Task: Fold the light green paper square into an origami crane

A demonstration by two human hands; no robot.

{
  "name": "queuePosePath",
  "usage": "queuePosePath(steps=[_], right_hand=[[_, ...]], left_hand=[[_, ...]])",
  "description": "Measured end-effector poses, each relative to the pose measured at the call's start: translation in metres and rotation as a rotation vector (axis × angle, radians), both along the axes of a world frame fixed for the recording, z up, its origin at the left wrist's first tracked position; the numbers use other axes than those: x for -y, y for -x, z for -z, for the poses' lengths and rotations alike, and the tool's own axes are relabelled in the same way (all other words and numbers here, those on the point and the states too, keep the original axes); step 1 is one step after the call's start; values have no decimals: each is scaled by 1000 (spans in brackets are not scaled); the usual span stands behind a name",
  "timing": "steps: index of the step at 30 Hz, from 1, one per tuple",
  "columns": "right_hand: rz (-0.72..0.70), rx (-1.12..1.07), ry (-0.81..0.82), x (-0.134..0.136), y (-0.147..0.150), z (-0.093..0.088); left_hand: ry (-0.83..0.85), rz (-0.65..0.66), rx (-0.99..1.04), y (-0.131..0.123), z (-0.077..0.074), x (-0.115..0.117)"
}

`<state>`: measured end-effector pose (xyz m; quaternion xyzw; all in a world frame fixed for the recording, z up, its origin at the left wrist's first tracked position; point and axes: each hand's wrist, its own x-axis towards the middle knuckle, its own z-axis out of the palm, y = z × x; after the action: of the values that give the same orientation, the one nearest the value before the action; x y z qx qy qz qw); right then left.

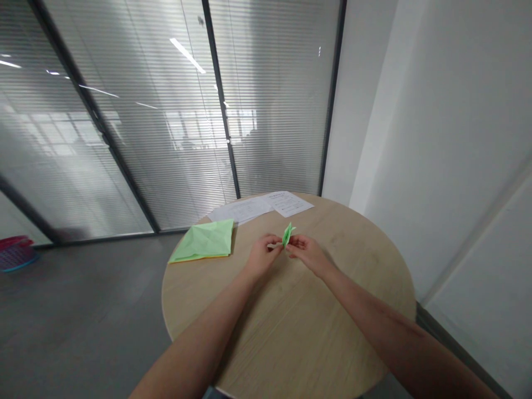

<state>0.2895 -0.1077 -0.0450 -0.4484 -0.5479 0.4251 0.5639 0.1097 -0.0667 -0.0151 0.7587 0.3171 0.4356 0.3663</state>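
A small piece of folded green paper [287,235] stands upright between my two hands, a little above the wooden table or touching it; I cannot tell which. My left hand [264,252] pinches it from the left between thumb and fingers. From the right, my right hand [308,252] has its fingers closed on the other side of the same paper. Its layers fan slightly at the top. To the left of my left hand lies a stack of light green paper sheets [205,239], creased, with a yellow edge showing underneath.
The round wooden table [316,332] holds printed white sheets [290,204] at its far edge. Behind it rises a glass partition with blinds [274,111]. A white wall [457,138] stands to the right. A pink and blue basket [16,254] sits on the grey floor at far left.
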Motion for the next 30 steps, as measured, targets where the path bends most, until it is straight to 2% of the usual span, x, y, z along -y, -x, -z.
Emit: queuePosePath(steps=[8,20,26,30], right_hand=[[63,102,-44,-1,2,2],[-20,-48,-22,-3,0,3],[34,-6,-73,-4,-3,4],[1,-10,-76,-4,-2,4]], left_hand=[[-93,32,-53,-1,4,4],[-286,42,-118,2,-1,7],[-318,19,-116,4,-1,3],[-266,-10,-92,4,-2,2]])
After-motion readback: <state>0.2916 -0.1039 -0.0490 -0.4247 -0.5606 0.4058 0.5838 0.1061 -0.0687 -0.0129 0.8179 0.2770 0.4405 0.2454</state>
